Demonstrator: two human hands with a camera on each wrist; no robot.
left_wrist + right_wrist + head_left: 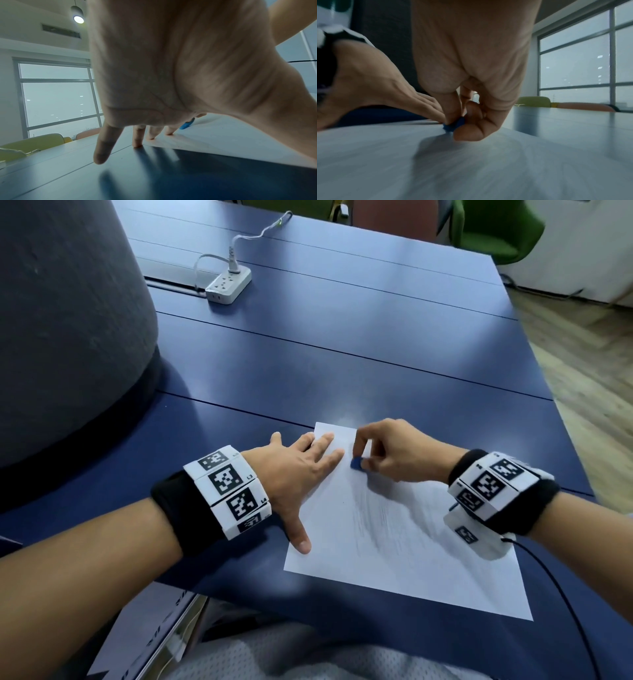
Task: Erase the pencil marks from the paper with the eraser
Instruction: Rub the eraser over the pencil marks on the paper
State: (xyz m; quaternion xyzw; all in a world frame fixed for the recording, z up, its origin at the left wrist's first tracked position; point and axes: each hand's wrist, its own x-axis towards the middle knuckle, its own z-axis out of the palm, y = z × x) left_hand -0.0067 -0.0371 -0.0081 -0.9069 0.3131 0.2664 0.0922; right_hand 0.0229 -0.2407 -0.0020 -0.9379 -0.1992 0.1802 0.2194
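A white sheet of paper (404, 546) lies on the blue table (342, 364) in front of me. Grey pencil marks (383, 518) smear across its middle. My right hand (387, 450) pinches a small blue eraser (356, 463) between thumb and fingers and holds it down on the paper near the far end. The eraser (453, 125) touches the sheet (471, 169) in the right wrist view. My left hand (301, 474) lies flat with spread fingers on the paper's left edge, its thumb (301, 539) on the sheet. From the left wrist the fingertips (150, 136) press the paper (231, 142), with the eraser (186, 125) beyond.
A white power strip (227, 285) with a plugged cable sits far back on the table. A large dark grey rounded object (65, 330) stands at the left. Green chairs (493, 231) are beyond the table's far edge. Wooden floor (582, 354) shows on the right.
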